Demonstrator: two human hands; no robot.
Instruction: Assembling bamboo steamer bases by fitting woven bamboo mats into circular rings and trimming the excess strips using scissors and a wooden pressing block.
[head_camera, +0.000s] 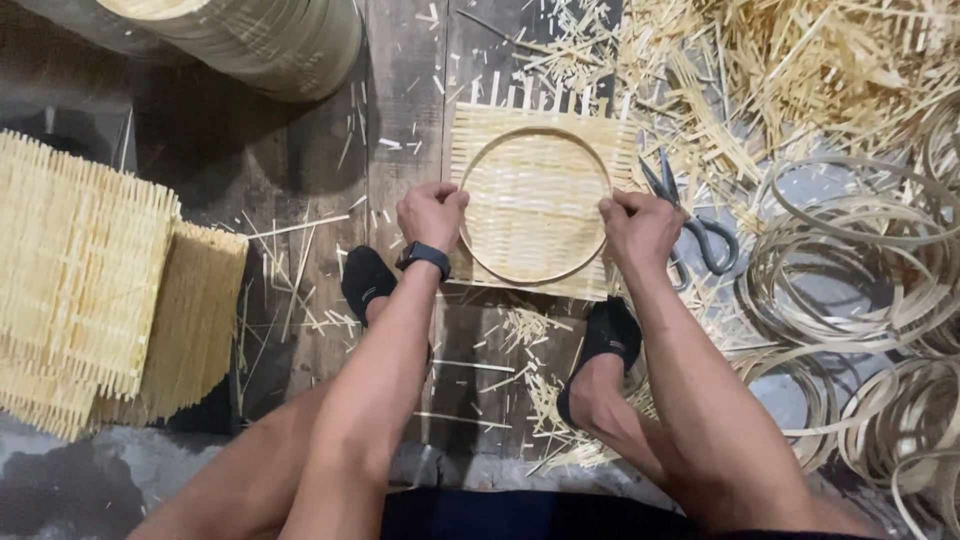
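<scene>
on the plank floor, left hand (432, 213) and right hand (638, 226) pinch opposite sides of the bamboo hoop (534, 205), fingers closed on it. keep hoop centred on woven mat (540, 150); press evenly.

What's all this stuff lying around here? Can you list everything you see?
woven mat: one, pale yellow, square, on the floor between both hands
hoop: one, tan, laid on the woven mat
scissors: one pair, grey, right of the mat
loose hoops: many, tan, heaped at right
offcuts: many, pale slivers, top right
mat stacks: two, pale yellow, at left
stacked hoops: one pile, top left
wooden floor: dark planks
watch: one, black, left wrist
socks: two, black
left hand: on hoop's left edge
right hand: on hoop's right edge
</scene>
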